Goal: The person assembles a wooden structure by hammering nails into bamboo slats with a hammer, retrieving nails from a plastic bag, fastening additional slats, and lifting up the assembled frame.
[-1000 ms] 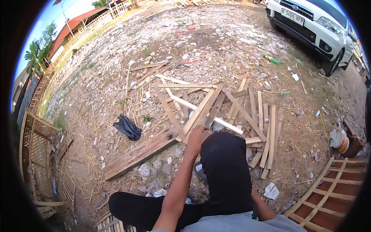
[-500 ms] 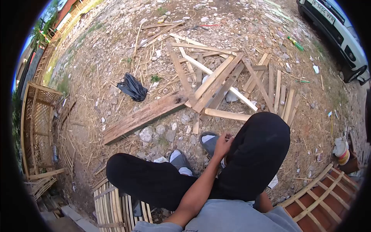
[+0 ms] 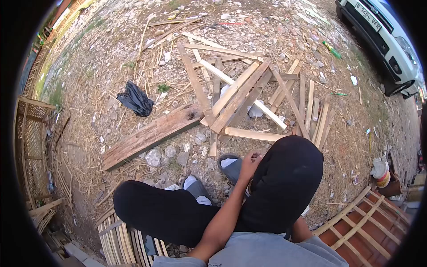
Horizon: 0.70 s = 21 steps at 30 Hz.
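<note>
My left hand hangs between my knees, beside the inner side of my right trouser leg. Its fingers are curled in; whether anything is between them is hidden. Of my right arm only a short stretch shows next to my hip, and the hand is out of sight behind the thigh. My feet are in grey sandals on the stony ground. Just beyond them lie a thick weathered beam and a loose pile of sawn wooden strips, the nearest being a pale strip.
A black plastic bag and a green bottle lie on the rubble. A white vehicle stands at upper right. Slatted wood is at lower left, a lattice frame and a bucket at right.
The whole view has shifted slightly, so the ground and wood appear further left. My left hand stays between my knees, its fingers a little differently curled.
</note>
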{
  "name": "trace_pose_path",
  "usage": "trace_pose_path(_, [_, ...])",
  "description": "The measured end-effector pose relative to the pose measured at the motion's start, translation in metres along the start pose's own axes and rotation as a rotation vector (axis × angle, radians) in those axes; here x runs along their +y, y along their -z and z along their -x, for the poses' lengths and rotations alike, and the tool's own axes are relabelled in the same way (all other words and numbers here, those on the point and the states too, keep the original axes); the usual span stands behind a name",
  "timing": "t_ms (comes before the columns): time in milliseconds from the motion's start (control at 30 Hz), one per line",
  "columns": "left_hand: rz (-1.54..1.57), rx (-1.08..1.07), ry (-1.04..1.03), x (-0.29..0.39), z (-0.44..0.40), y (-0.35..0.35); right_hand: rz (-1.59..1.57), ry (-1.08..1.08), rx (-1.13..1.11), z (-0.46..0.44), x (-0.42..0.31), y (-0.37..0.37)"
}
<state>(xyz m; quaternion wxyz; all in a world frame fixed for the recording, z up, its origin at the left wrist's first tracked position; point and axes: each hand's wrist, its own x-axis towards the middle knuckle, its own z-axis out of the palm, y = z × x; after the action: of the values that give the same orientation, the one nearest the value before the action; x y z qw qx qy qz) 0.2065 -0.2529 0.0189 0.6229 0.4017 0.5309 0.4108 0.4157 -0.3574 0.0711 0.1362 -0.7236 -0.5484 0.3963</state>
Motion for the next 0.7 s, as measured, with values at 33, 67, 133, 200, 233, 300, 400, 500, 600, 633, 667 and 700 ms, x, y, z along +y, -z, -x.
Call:
trace_pose_path(33, [0.003, 0.020, -0.010, 0.005, -0.001, 0.005, 0.014, 0.040, 0.034, -0.012, -0.010, 0.002])
trace_pose_path(67, [0.053, 0.048, 0.056, -0.008, -0.004, 0.009, 0.034, 0.104, 0.076, -0.026, -0.021, 0.003])
trace_pose_path(133, [0.149, 0.099, 0.147, -0.031, -0.007, 0.017, 0.118, 0.295, 0.178, -0.064, -0.041, 0.002])
trace_pose_path(200, [0.210, 0.136, 0.149, -0.042, -0.004, 0.020, 0.266, 0.504, 0.267, -0.110, -0.058, -0.006])
trace_pose_path(233, [0.233, 0.153, 0.132, -0.044, 0.001, 0.023, 0.341, 0.602, 0.313, -0.133, -0.062, -0.013])
trace_pose_path(300, [0.235, 0.168, 0.108, -0.047, 0.010, 0.028, 0.547, 0.691, 0.248, -0.180, -0.060, -0.035])
trace_pose_path(400, [0.227, 0.184, 0.073, -0.044, 0.017, 0.035, 0.694, 0.785, 0.178, -0.237, -0.025, -0.081])
trace_pose_path(500, [0.213, 0.196, 0.030, -0.045, 0.018, 0.047, 0.565, 0.884, 0.363, -0.246, -0.037, -0.083])
trace_pose_path(600, [0.176, 0.191, -0.040, -0.044, 0.018, 0.061, 0.451, 0.619, 0.285, -0.192, -0.133, -0.024])
trace_pose_path(633, [0.163, 0.189, -0.064, -0.041, 0.021, 0.063, 0.458, 0.583, 0.272, -0.177, -0.167, 0.002])
trace_pose_path(667, [0.153, 0.185, -0.083, -0.035, 0.024, 0.063, 0.458, 0.557, 0.261, -0.171, -0.195, 0.026])
trace_pose_path(700, [0.142, 0.179, -0.106, -0.026, 0.027, 0.062, 0.502, 0.530, 0.205, -0.181, -0.214, 0.047])
